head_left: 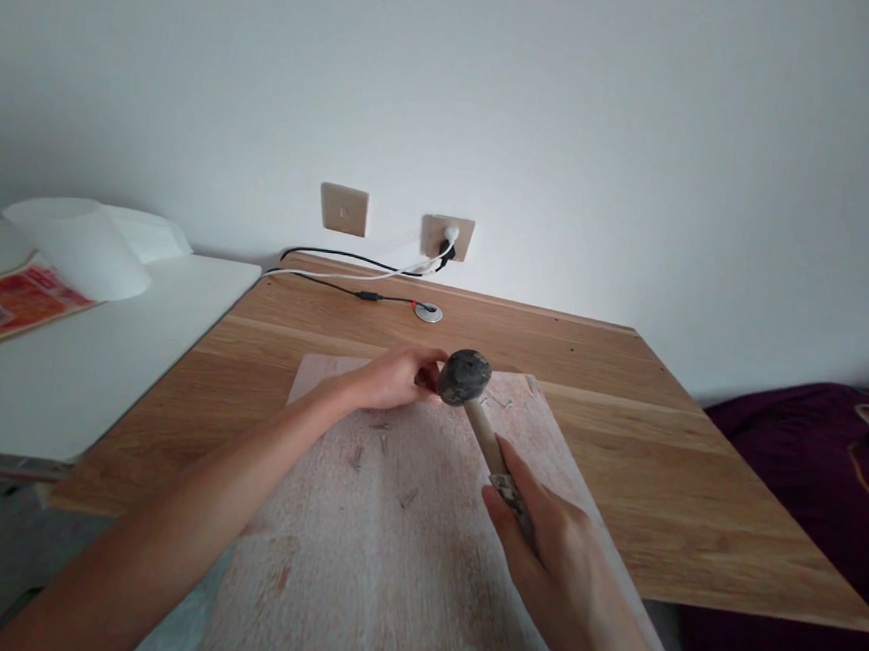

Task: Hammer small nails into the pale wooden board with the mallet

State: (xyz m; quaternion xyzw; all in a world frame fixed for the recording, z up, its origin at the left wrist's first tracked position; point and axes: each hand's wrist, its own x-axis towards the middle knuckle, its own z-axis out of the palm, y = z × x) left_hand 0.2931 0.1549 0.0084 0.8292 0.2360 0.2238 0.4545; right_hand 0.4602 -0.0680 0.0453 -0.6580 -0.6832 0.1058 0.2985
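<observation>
My right hand [557,546] is wrapped around the handle of a hammer [466,377] with a dark, rounded head and a pale wooden handle bound with tape. The head is raised just right of my left hand [398,376], whose fingers are pinched together low over the far part of a whitewashed board [354,580]. Whatever those fingertips hold is hidden. Small metal nails [408,499] lie loose on the board, several on the near side of my left hand. Others lie beyond the hammer handle, near the board's far right corner.
Under the board is a wooden desk [664,464] against the wall. Cables run along its back to a wall socket [447,238] and a round grommet [427,313]. At left, a white table [170,335] bears a paper roll [86,248] and a red packet [22,298]. Purple fabric [793,444] lies right.
</observation>
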